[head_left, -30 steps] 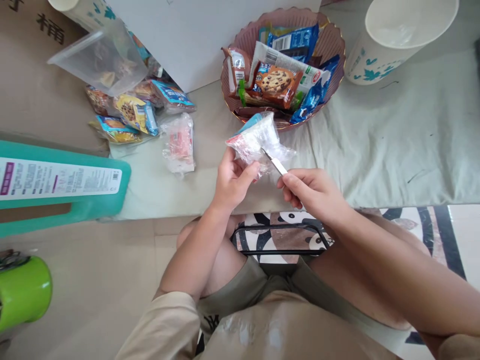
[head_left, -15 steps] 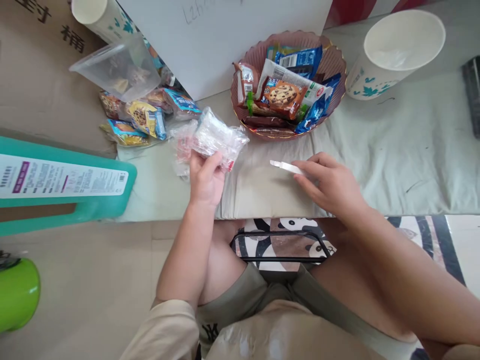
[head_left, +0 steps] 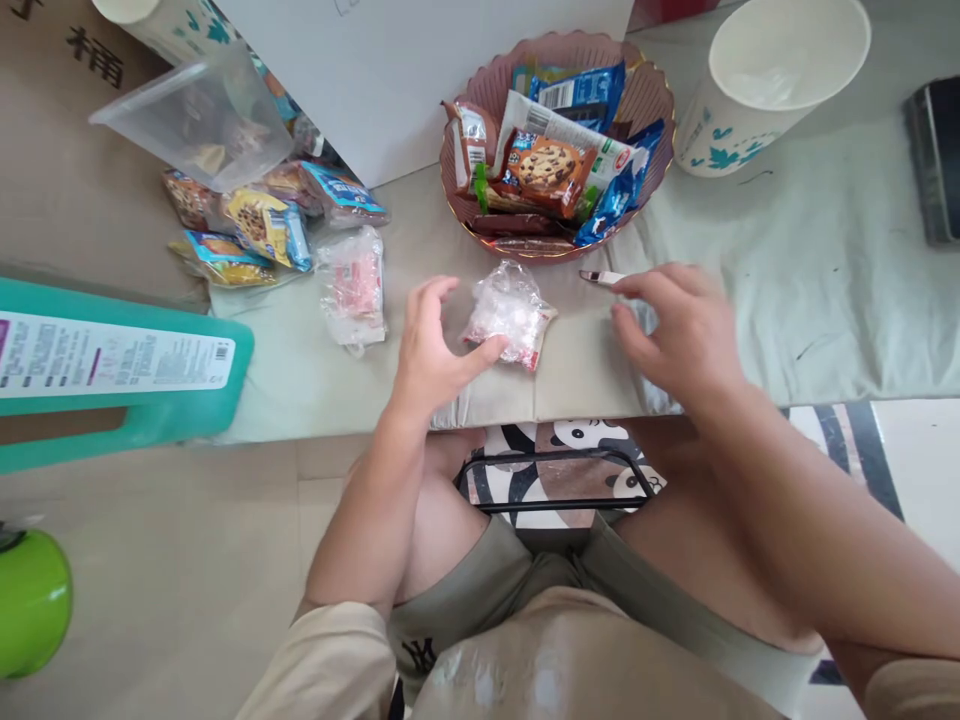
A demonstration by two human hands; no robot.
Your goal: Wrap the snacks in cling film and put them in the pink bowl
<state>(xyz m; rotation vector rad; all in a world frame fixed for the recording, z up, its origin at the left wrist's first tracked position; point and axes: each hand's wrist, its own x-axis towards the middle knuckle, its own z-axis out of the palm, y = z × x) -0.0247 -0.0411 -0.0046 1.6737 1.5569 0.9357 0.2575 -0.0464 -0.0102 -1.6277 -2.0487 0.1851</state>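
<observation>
A crinkled clear plastic packet (head_left: pixel 510 320) with red print rests on the cloth between my hands. My left hand (head_left: pixel 442 350) is open around its left side, with the thumb at its lower edge and the fingers apart. A small white-handled knife (head_left: pixel 600 278) points left from the fingers of my right hand (head_left: pixel 679 320). The rest of its handle is hidden behind those fingers. My right thumb is apart from the index finger, and the back of the hand is blurred. Another clear packet (head_left: pixel 355 287) with pink print lies to the left.
Behind the packet stands a pink ribbed bowl (head_left: pixel 457 205) of wrapped snacks. A paper bucket (head_left: pixel 739 130) is at the right, beyond it a dark device (head_left: pixel 937 165). At the left are a clear tub (head_left: pixel 195 115), several wrapped snacks (head_left: pixel 262 225) and a teal container (head_left: pixel 240 370).
My left hand has put the plastic packet down, further right, and opened. My right hand and the knife have moved right and away from me. The view has shifted slightly.
</observation>
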